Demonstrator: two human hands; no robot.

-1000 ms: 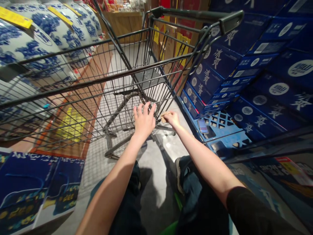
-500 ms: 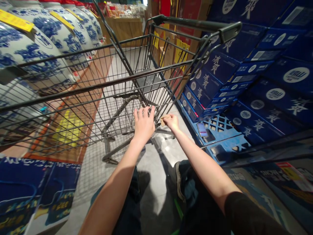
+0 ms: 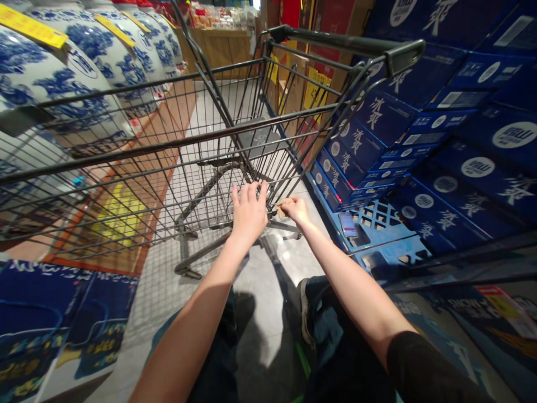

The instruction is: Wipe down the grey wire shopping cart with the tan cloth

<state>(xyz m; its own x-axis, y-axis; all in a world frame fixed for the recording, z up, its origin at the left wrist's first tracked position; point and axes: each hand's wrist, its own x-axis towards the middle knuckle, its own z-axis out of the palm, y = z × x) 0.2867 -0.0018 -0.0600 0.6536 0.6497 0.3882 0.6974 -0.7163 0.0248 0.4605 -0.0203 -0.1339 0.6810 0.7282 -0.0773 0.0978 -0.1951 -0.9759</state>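
Observation:
My left hand (image 3: 250,215) reaches to the lower wires of a dark metal shopping cart (image 3: 188,140). Its fingers are apart, with the tips against the lower edge of the basket; I cannot see a firm grip. Just to the right, my right hand (image 3: 297,210) is closed in a pinch on a small tan, crumpled cloth or paper piece (image 3: 283,207), held close by the cart's lower frame. What lies behind the fingers is hidden. The cart stands crosswise before me, its handle (image 3: 348,47) at the upper right.
Blue-and-white jars (image 3: 75,84) line a wooden platform on the left. Stacked blue boxes (image 3: 390,112) rise at the right over a blue plastic pallet (image 3: 377,221), where a phone (image 3: 348,224) lies. More printed boxes (image 3: 37,313) sit at lower left. Grey floor (image 3: 264,313) shows between my feet.
The whole view has shifted slightly, so the cart and boxes appear a little further right. Both hands keep almost the same places at the cart's lower edge.

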